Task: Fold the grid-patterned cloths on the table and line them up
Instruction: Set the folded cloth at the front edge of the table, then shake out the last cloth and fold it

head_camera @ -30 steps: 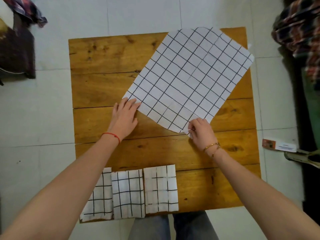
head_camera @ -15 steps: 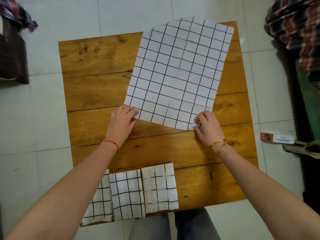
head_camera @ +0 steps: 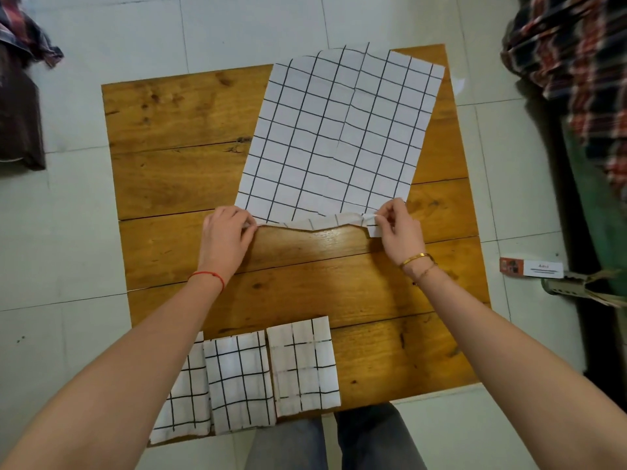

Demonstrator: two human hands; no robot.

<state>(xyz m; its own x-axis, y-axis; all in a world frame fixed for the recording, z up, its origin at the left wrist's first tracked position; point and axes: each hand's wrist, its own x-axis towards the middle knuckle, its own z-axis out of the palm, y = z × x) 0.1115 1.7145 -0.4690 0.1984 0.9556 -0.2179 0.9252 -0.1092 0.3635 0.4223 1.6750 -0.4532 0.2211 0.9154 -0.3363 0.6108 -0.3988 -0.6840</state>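
A large white cloth with a black grid [head_camera: 332, 137] lies spread flat on the far right part of the wooden table [head_camera: 176, 171], its far edge hanging past the table. My left hand [head_camera: 225, 234] pinches its near left corner. My right hand [head_camera: 395, 227] pinches the near right corner, and the near edge between them is lifted and curled. Three folded grid cloths sit in a row along the table's near edge: left one [head_camera: 185, 401], partly under my left forearm, middle one [head_camera: 239, 381], right one [head_camera: 303, 362].
Tiled floor surrounds the table. Dark fabric [head_camera: 20, 106] lies on the floor at the left. Plaid cloth [head_camera: 576, 62] hangs over green material at the right. A small white and orange card [head_camera: 531, 268] lies on the floor to the right.
The big cloth has turned from diagonal to nearly square with the table. Both hands went from pressing its near corners flat to pinching them and lifting the near edge.
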